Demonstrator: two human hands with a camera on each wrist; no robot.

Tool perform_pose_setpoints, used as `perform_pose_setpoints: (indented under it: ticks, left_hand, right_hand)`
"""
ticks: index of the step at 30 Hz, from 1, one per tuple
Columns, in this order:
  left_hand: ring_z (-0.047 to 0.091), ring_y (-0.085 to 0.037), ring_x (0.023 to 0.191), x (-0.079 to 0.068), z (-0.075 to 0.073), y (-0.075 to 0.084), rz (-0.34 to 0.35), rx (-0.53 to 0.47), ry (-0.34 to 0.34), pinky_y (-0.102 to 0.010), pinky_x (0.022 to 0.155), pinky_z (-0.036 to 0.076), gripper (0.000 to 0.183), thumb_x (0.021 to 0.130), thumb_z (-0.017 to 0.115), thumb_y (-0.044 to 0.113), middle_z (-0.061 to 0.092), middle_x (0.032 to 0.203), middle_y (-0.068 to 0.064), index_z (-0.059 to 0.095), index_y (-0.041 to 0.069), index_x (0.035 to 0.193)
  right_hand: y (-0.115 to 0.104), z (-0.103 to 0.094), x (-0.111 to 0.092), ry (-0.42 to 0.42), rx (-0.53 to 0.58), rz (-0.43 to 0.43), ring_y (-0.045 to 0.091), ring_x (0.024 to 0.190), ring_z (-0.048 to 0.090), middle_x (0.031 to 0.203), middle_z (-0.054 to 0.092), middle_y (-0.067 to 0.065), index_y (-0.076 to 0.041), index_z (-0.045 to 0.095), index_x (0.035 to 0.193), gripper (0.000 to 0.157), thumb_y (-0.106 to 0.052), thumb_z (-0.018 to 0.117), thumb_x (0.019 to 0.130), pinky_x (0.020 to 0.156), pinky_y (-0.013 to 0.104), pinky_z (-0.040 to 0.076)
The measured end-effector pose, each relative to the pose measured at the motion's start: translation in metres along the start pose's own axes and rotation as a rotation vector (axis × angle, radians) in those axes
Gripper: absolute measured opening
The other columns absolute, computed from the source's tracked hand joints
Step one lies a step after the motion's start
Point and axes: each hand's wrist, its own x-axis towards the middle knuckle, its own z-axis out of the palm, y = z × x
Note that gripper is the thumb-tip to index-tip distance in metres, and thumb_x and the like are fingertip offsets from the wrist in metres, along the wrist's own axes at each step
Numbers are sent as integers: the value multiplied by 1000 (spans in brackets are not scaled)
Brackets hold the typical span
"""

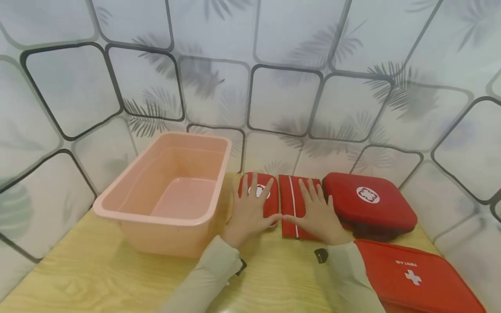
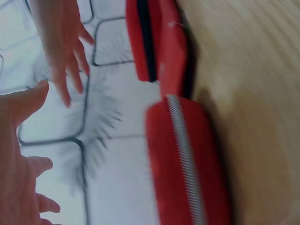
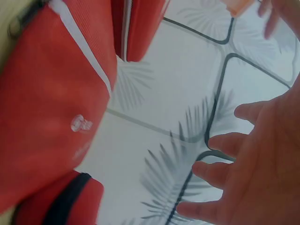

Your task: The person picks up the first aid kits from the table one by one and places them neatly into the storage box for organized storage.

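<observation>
Both hands hover with spread fingers over a row of red first-aid pouches, their thumbs meeting in the head view. The left hand [image 1: 250, 212] is above a small red zip case [image 1: 272, 208] with a white round emblem, partly hidden by the fingers. Under the right hand [image 1: 320, 215] lies a flat red pouch [image 1: 288, 204] with a white stripe. The wrist views show a gap between the palms and the pouches; the left hand [image 2: 18, 159] and the right hand [image 3: 262, 159] hold nothing.
A pink plastic basin [image 1: 156, 221] stands left of the pouches on the wooden table [image 1: 117, 278]. To the right sit a bulky red hard case [image 1: 375, 208] and, nearer, a red FIRST AID bag [image 1: 426, 291]. A patterned curtain [image 1: 285, 100] rises behind.
</observation>
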Motion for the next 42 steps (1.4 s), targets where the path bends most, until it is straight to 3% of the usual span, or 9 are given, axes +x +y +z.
perform_pose_setpoints:
  ticks: [4, 9, 16, 21, 26, 29, 32, 38, 42]
  left_hand:
    - [13, -42, 144, 0, -18, 11, 41, 46, 41, -65, 109, 13, 88, 80, 46, 72, 15, 156, -18, 19, 27, 150]
    - [18, -42, 142, -6, -47, 23, 79, 96, 77, -64, 110, 14, 84, 81, 53, 64, 22, 155, -17, 23, 25, 149]
    - [38, -37, 134, -26, -88, 31, 157, 162, 217, -58, 110, 23, 75, 80, 61, 54, 44, 143, -13, 39, 19, 143]
    - [45, -32, 126, -44, -113, 22, 202, 190, 285, -50, 108, 31, 66, 78, 64, 50, 55, 131, -11, 50, 18, 134]
    - [47, -31, 122, -57, -133, -4, 251, 214, 242, -48, 106, 35, 61, 78, 65, 48, 57, 127, -12, 55, 16, 129]
    - [49, -31, 117, -61, -138, -22, 294, 206, 217, -47, 105, 36, 60, 78, 66, 48, 59, 122, -11, 56, 13, 127]
    - [51, -29, 109, -66, -139, -38, 305, 193, 236, -43, 102, 37, 61, 76, 67, 48, 61, 111, -10, 58, 10, 123]
    - [56, -26, 90, -75, -131, -55, 268, 219, 258, -40, 91, 41, 57, 74, 67, 49, 63, 88, -8, 59, 5, 110]
    - [58, -26, 73, -79, -126, -61, 236, 240, 235, -37, 82, 45, 48, 75, 65, 49, 55, 63, -3, 54, 5, 90]
  right_hand:
    - [3, -12, 2, -5, -5, -10, 47, 142, 9, 157, 9, 19, -13, 10, 151, 105, -65, 61, 75, 106, 71, 6]
    - [2, -25, 5, -17, -46, -8, 45, 142, 13, 157, 12, 19, -13, 10, 151, 103, -63, 60, 77, 107, 70, 9]
    - [-5, -32, 11, 78, -71, -102, 41, 139, 28, 152, 28, 18, -8, 19, 149, 95, -56, 62, 80, 107, 66, 20]
    - [-9, -31, 20, 137, -64, -202, 38, 129, 44, 142, 44, 19, -2, 31, 143, 86, -50, 65, 81, 104, 60, 33]
    - [-11, -32, 36, 106, -7, -234, 35, 124, 50, 137, 51, 16, -4, 35, 142, 79, -47, 64, 82, 102, 51, 40]
    - [-11, -31, 45, 63, 12, -236, 34, 125, 50, 138, 51, 15, -7, 34, 144, 78, -47, 63, 83, 102, 50, 41]
    - [-10, -27, 56, 17, 35, -238, 33, 126, 49, 138, 50, 14, -7, 36, 143, 76, -46, 63, 84, 102, 50, 40]
    - [-7, -13, 83, -83, 116, -201, 31, 126, 49, 138, 50, 13, -6, 41, 140, 72, -46, 62, 84, 104, 50, 39]
    - [-6, -3, 101, -166, 171, -173, 33, 125, 49, 136, 51, 18, -4, 41, 139, 72, -45, 62, 85, 104, 51, 38]
